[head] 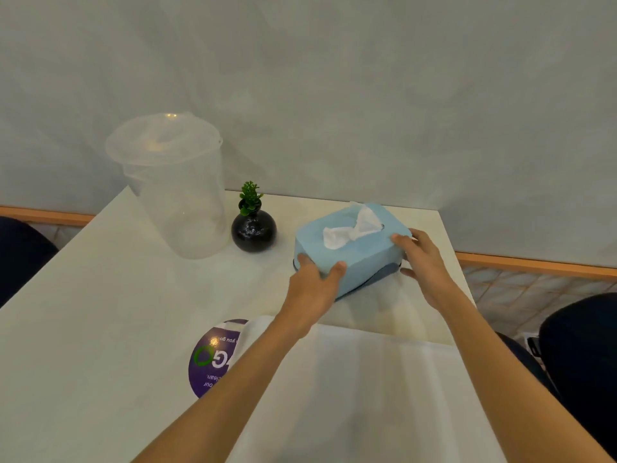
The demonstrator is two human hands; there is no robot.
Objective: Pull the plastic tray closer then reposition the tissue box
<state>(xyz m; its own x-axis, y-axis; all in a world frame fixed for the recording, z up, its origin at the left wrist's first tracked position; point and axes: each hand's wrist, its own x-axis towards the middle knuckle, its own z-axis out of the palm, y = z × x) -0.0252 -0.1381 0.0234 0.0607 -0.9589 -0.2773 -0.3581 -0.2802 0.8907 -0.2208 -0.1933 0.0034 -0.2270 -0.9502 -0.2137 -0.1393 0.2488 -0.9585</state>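
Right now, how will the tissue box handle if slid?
Tissue box probably light: the left hand and right hand grip just its ends. The soft blue cover may give under the fingers. Low and wide, so it's unlikely to tip; the loose tissue may flop.

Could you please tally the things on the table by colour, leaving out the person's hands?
Blue: 1, the tissue box
Black: 1, the vase with a green plant
Clear: 1, the lidded container
White: 1, the plastic tray
Purple: 1, the round sticker
Total: 5
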